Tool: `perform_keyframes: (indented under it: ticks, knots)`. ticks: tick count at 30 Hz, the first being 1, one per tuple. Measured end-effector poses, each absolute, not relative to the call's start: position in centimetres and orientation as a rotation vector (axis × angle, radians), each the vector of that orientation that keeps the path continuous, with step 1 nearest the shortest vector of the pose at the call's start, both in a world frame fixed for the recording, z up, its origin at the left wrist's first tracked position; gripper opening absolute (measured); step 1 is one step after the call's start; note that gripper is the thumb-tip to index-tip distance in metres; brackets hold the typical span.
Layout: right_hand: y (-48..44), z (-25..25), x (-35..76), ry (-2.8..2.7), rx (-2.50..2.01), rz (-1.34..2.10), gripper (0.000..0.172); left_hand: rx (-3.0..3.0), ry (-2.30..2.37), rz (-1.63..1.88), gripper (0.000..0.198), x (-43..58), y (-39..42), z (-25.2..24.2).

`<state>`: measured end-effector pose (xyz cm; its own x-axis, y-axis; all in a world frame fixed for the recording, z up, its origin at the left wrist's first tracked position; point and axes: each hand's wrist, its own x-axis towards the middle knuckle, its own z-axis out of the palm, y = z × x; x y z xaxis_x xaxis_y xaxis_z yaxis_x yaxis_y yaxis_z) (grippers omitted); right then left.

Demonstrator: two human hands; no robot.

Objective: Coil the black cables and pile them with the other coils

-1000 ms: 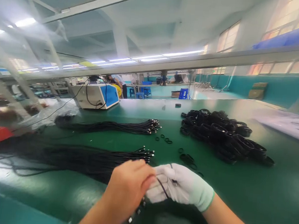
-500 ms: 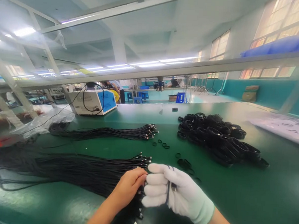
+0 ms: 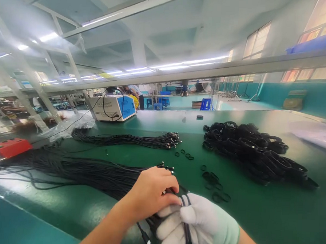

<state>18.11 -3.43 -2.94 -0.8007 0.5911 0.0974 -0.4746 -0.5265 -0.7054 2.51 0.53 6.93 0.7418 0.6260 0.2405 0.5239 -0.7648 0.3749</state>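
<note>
My right hand (image 3: 201,226), in a white glove, is closed around a coil of black cable (image 3: 184,214) near the table's front edge. My bare left hand (image 3: 151,192) rests over it with fingers curled, pressing the cable strands against the glove. A loose plug end (image 3: 146,239) hangs below the hands. Just left of them lies a long bundle of straight black cables (image 3: 81,170) with metal plugs at the right end.
A second cable bundle (image 3: 129,139) lies farther back. A heap of coiled black cables (image 3: 254,150) sits at the right. Small black rings (image 3: 213,179) are scattered on the green table (image 3: 256,214). A white-and-blue machine (image 3: 113,107) stands at the back left, a red box (image 3: 10,146) at far left.
Both hands have dropped lower and nearer to me. My left hand has moved on top of the gloved hand, covering the cable coil. The view shifted slightly.
</note>
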Motion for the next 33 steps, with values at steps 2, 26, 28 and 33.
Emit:
perform_keyframes:
  ticks: [2,26,28,33]
  knots:
    - [-3.4,-3.1,17.7,-0.918,-0.140,2.353,0.048,2.383,0.862,0.516,0.010,2.7,1.4,5.9]
    - [-3.5,-2.5,18.4,-0.882,-0.258,2.280,0.035,2.646,0.946,0.530,0.003,1.7,0.3,3.9]
    - [-3.6,-2.7,18.0,-0.811,-0.175,2.395,0.035,2.353,0.868,0.476,0.005,1.8,1.4,4.3]
    - [-3.6,-2.3,17.4,-0.812,-0.094,2.331,0.033,2.078,0.795,0.602,0.016,1.9,2.5,1.5]
